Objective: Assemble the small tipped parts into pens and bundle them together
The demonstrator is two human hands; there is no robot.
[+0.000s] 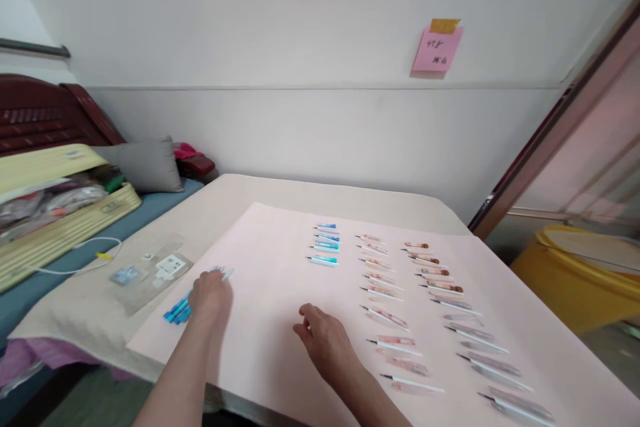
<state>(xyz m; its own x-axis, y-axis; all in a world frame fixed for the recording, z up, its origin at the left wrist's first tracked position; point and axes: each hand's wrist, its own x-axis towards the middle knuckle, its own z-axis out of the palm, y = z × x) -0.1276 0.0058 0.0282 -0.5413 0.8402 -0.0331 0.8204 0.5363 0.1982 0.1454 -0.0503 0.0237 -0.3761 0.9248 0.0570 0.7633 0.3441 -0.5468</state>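
My left hand [212,293] is at the left of the pink sheet, its fingers closed over a small bunch of blue pen barrels [178,309]. Pale tips [228,274] poke out past the fingers; how many barrels are gripped is hidden. Over the middle of the sheet, my right hand [326,341] has thumb and forefinger slightly apart and nothing between them. Beyond it, blue pen barrels [326,259] lie in a column, paired with white refills. Right of these is a column of clear, pink-patterned pen barrels [388,315], then one of brown-topped barrels [445,287] and greyish barrels [503,365], with dark-tipped refills beside them.
The pink sheet [265,333] covers much of a pale-clothed table [300,188]. Clear plastic bags [153,273] lie at the left. Beyond are a cream box [70,213], a white cable [75,271] and a grey pillow [145,163]. A yellow bin [570,280] stands right; a pink note [437,50] hangs on the wall.
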